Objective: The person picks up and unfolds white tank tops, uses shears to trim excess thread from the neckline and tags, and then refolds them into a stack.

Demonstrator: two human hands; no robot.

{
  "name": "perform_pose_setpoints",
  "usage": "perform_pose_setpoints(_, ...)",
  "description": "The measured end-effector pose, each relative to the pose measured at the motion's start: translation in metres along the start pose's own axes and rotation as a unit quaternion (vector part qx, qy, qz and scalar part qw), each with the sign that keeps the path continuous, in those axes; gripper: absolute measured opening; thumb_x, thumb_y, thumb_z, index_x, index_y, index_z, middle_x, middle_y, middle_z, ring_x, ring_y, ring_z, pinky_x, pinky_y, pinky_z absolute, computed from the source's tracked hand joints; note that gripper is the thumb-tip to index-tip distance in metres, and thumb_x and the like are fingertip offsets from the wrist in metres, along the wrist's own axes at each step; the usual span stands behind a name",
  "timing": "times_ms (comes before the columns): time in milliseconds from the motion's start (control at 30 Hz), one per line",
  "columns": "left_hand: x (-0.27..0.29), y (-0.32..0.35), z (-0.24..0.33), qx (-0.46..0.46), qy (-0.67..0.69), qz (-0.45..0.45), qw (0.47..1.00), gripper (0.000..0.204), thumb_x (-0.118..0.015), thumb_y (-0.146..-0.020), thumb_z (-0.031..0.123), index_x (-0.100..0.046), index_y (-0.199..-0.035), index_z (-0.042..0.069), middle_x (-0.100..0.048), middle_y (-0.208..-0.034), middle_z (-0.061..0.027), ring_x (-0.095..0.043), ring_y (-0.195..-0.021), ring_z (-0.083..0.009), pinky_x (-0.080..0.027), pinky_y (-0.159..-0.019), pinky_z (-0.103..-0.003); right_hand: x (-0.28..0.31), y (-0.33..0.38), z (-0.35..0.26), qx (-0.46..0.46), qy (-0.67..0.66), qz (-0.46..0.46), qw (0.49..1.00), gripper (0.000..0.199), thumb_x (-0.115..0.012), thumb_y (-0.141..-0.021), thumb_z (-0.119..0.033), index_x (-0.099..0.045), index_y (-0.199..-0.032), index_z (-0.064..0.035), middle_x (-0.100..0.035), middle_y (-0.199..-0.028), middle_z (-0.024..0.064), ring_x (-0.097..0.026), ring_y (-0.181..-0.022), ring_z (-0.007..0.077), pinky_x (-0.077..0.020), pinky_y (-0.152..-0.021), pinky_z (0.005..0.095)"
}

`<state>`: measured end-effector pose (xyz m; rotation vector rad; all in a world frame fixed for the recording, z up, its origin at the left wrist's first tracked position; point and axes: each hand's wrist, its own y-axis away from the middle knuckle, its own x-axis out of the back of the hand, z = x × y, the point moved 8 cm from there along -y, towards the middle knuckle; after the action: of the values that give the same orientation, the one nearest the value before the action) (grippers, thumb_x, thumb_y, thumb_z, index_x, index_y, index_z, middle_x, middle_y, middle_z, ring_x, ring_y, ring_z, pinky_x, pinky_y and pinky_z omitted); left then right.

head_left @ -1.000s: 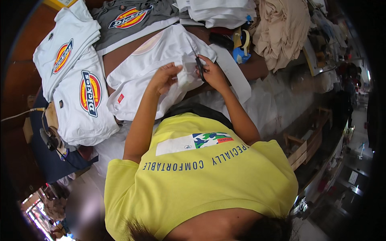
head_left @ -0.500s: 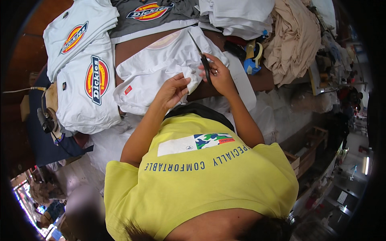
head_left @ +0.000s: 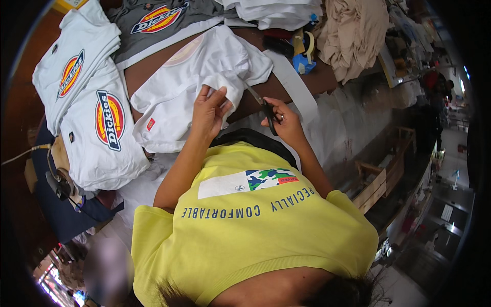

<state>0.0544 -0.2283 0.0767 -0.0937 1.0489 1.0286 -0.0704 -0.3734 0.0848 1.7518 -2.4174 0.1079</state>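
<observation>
A white T-shirt lies loosely spread on the brown table in front of me, with a small red label near its left edge. My left hand pinches a gathered part of it at the near right side. In my right hand is a pair of scissors with black handles, fingers in the loops. The blades point away and to the left, their tips close to the bunched cloth beside my left hand. From this view I cannot tell whether the tips touch the fabric.
Folded white T-shirts with a printed emblem are stacked on the left. A dark grey shirt lies behind. A blue tape dispenser and beige cloth are at the far right. An iron stands at the left; wooden crates lie right.
The scissors have dropped nearer to me, and their blades have swung from above the shirt down beside the gathered cloth. My left hand has turned and shifted slightly left. The view has shifted too.
</observation>
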Motion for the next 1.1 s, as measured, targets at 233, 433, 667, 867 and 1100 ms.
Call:
perform_pose_setpoints(233,0.001,-0.003,0.017,-0.126,-0.173,-0.033,0.976,0.025,-0.065,-0.076,0.002,-0.051,-0.097,-0.001,-0.055,-0.076,-0.0022,-0.056,-0.068,-0.0086,-0.050,-0.068,-0.023,-0.006,0.015,-0.014,-0.012,0.117,0.006,0.993,0.065,-0.081,-0.061,-0.015,-0.050,-0.118,-0.0105,-0.059,-0.086,0.0012,-0.051,-0.070,0.0062,-0.0443,-0.062,0.0204)
perform_pose_setpoints(433,0.002,0.004,0.021,-0.150,-0.159,-0.044,0.975,0.030,-0.063,-0.075,-0.002,-0.052,-0.103,-0.004,-0.060,-0.088,-0.0076,-0.059,-0.077,-0.0103,-0.048,-0.074,-0.023,-0.012,0.009,-0.024,-0.020,0.187,0.014,0.982,0.067,-0.083,-0.058,-0.023,-0.052,-0.116,-0.0129,-0.061,-0.091,0.0040,-0.056,-0.071,0.0109,-0.0478,-0.063,0.0240)
perform_pose_setpoints(667,0.002,0.012,0.027,-0.173,-0.144,-0.045,0.973,0.031,-0.063,-0.074,-0.005,-0.053,-0.104,-0.005,-0.061,-0.093,-0.0096,-0.060,-0.081,-0.0116,-0.046,-0.077,-0.023,-0.020,-0.008,-0.028,0.010,0.192,-0.009,0.981,0.067,-0.083,-0.057,-0.024,-0.052,-0.116,-0.0128,-0.061,-0.094,0.0049,-0.057,-0.072,0.0117,-0.0485,-0.063,0.0255)
perform_pose_setpoints(867,0.013,0.012,0.025,-0.146,-0.123,-0.032,0.981,0.030,-0.062,-0.075,-0.004,-0.054,-0.104,-0.005,-0.062,-0.094,-0.0098,-0.061,-0.081,-0.0125,-0.048,-0.075,-0.023,-0.027,-0.017,-0.035,0.045,0.181,-0.031,0.982,0.068,-0.083,-0.057,-0.022,-0.052,-0.116,-0.0101,-0.060,-0.087,0.0052,-0.054,-0.068,0.0115,-0.0466,-0.062,0.0260)
perform_pose_setpoints(1100,0.018,0.010,0.021,-0.126,-0.076,-0.001,0.989,0.028,-0.060,-0.076,-0.006,-0.053,-0.104,-0.005,-0.062,-0.093,-0.0090,-0.062,-0.082,-0.0155,-0.052,-0.075,-0.028,-0.028,-0.022,-0.032,0.045,0.209,-0.045,0.976,0.071,-0.084,-0.055,-0.024,-0.052,-0.116,-0.0103,-0.057,-0.081,0.0056,-0.048,-0.062,0.0126,-0.0442,-0.057,0.0260)
